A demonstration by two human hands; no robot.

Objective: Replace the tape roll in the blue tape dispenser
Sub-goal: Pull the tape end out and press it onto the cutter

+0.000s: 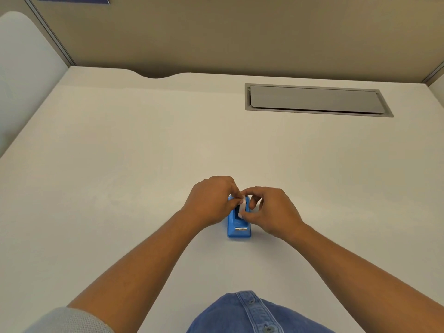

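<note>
Both hands met over the dispenser [238, 227] on the desk [144, 164].
The left hand [211, 203] and right hand [271, 210] pinched the white roll [242, 207] from either side, at the dispenser's slot, behind its metal cutter [241, 229].

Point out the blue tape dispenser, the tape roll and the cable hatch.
blue tape dispenser [237, 233]: head view, front end by the cutter.
tape roll [243, 205]: head view, white outer edge.
cable hatch [314, 99]: head view, grey lid.
</note>
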